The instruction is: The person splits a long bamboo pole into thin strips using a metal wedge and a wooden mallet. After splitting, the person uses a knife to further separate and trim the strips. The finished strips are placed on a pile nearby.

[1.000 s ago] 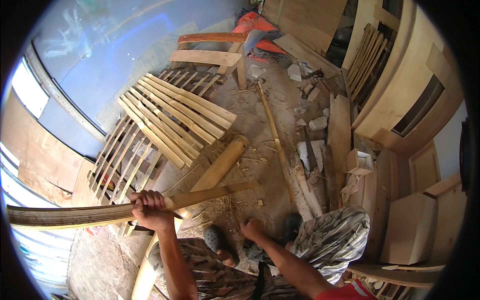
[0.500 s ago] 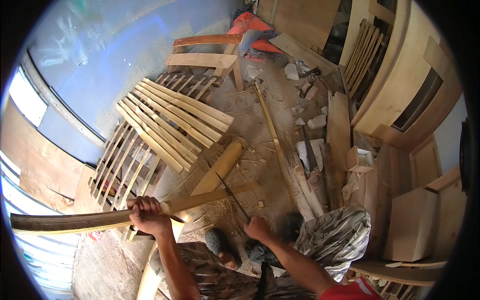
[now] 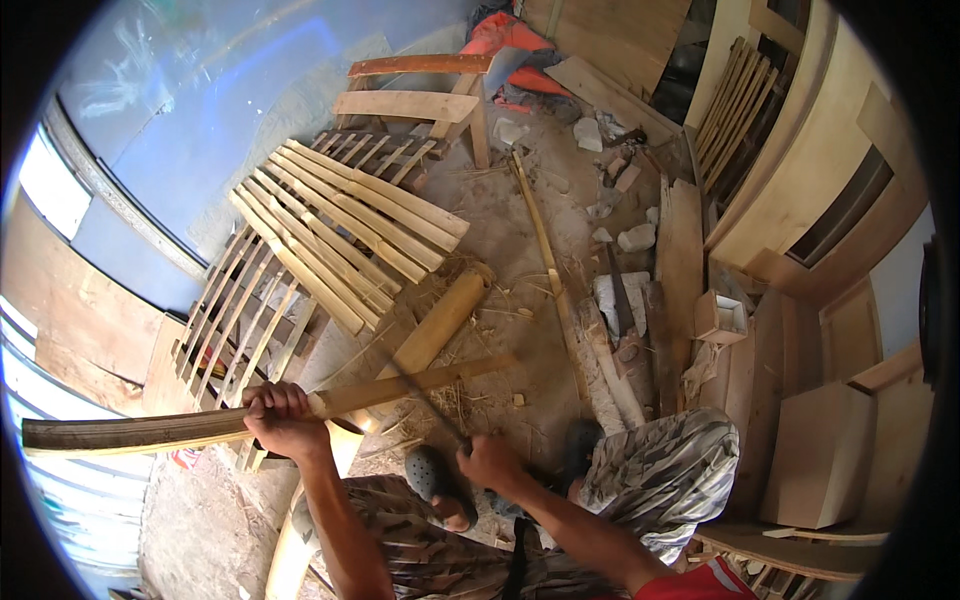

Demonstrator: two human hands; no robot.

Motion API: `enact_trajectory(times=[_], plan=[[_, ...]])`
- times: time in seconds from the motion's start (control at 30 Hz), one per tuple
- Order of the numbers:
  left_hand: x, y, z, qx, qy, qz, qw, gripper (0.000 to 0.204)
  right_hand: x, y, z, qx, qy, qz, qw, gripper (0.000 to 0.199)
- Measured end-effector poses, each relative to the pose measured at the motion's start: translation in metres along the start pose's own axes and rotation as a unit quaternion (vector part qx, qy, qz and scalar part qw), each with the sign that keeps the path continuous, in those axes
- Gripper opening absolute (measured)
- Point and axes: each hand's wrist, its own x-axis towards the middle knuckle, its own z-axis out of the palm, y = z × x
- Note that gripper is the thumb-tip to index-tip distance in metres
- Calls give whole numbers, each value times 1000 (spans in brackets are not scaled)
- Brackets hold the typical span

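Observation:
My left hand [image 3: 285, 420] is wrapped round a long split bamboo piece [image 3: 140, 432] that lies sideways across the view, its dark hollow side showing at the left and a paler stretch to the right. In my right hand [image 3: 492, 464] is the handle of a long, narrow, dark-bladed knife [image 3: 432, 404]. Its blade points up and left over the bamboo's paler stretch; motion blurs it, so I cannot tell whether it touches. Behind the strip, a thick bamboo pole [image 3: 445, 315] lies slanted on the ground.
Several split bamboo slats [image 3: 340, 230] rest on a slatted wooden frame [image 3: 235, 320] at the left. Farther back stands a wooden bench [image 3: 410, 104]. A handsaw [image 3: 619, 295] lies among boards and rubble at the right, near wooden furniture panels [image 3: 820, 450]. Shavings litter the ground.
My right hand and the knife have moved left along the bamboo, toward my left hand. My left hand and the strip have shifted slightly left.

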Motion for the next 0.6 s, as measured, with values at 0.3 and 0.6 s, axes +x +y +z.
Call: enact_trajectory(times=[0.3, 0.6], plan=[[8, -5, -9, -9, 29, -5, 1000, 15, 29, 86, 24, -46, -31, 110, 992, 42], [-1, -12, 6, -14, -1, -9, 1000, 15, 19, 62, 6, -4, -7, 51, 999, 35]])
